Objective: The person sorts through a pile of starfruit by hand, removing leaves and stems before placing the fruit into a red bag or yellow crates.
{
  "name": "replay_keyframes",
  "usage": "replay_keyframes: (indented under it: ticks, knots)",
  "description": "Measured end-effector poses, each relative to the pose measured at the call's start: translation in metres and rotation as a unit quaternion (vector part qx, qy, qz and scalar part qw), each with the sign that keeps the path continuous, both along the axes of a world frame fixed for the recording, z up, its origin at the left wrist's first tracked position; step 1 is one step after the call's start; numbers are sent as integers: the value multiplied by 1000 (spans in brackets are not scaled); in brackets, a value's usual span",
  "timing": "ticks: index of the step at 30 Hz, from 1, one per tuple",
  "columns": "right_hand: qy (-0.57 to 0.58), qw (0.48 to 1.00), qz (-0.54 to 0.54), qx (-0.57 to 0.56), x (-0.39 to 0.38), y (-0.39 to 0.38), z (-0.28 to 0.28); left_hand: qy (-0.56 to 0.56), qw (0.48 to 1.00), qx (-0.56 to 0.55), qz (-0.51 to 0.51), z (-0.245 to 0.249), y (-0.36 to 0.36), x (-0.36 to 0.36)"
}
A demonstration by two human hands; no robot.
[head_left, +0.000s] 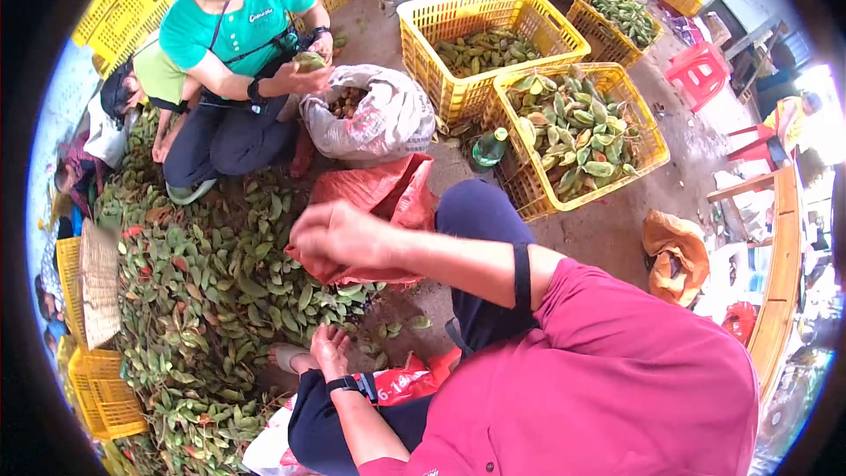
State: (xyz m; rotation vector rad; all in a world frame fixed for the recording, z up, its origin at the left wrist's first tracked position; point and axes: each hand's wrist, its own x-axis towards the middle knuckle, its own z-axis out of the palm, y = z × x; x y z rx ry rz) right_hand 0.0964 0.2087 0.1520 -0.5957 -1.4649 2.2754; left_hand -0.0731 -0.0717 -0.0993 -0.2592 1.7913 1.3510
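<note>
My right hand (345, 236) hovers over an opened red woven sack (374, 187). Motion blurs its fingers, so I cannot see whether they hold anything. Lower down, my left hand (330, 351), with a dark watch at the wrist, rests by my bent leg at the edge of a pile of green leaf-shaped pods (238, 273). Its fingers look curled together; what is in them, if anything, cannot be made out. A red and white printed bag (401, 381) lies beneath my left forearm. Behind the red sack stands a white sack (379, 119) holding small brown round pieces.
Yellow crates (608, 172) of green pods stand at upper right, with a green bottle (490, 147) beside them. A crouching person in a teal shirt (233, 26) holds a pod. Tipped yellow crates (106, 392) line the left. An orange sack (677, 256) sits at right.
</note>
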Motion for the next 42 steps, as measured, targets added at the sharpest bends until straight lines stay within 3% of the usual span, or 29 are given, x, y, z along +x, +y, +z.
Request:
replay_keyframes:
  ticks: [2,4,5,6,10,12,14,19,23,26,28,31,32,34,37,38,40,42]
  knots:
    - [-6,994,89,68,16,-9,9,15,999,11,-37,13,5,5]
    - [8,996,91,18,34,-1,18,31,997,20,-63,24,13,16]
    - [36,997,61,26,46,9,19,33,997,14,-68,21,12,19]
    - [18,993,4,121,60,20,23,22,997,18,-77,18,12,20]
    - [-83,983,-143,80,140,67,19,30,992,37,-117,62,36,49]
    - [-100,954,-267,94,180,91,-21,44,987,68,-140,89,46,58]
    - [-82,952,-296,-3,233,100,-52,69,981,90,-156,123,51,67]
    - [-196,899,-390,-28,342,76,-130,156,952,108,-239,207,60,75]
    - [-217,874,-426,-86,402,29,-179,183,935,112,-281,222,60,66]
    - [-303,867,-384,-92,407,-20,-201,179,945,122,-245,229,45,71]
    - [-375,871,-293,-121,403,-46,-204,159,958,159,-176,200,29,61]
    - [-369,872,-295,-126,400,-49,-226,110,973,194,-56,175,5,62]
    - [-395,868,-294,-68,394,-41,-217,107,976,187,-38,171,-4,61]
    - [-265,887,-379,-20,368,-22,-182,103,980,172,-3,166,-20,58]
    - [-178,911,-370,41,373,73,-166,138,977,162,17,166,-37,52]
    - [-110,911,-394,55,363,95,-142,143,975,172,12,171,-40,50]
    - [-141,881,-430,138,297,66,-30,153,973,171,17,183,-38,53]
    - [-75,911,-372,165,251,52,21,159,972,171,14,191,-31,53]
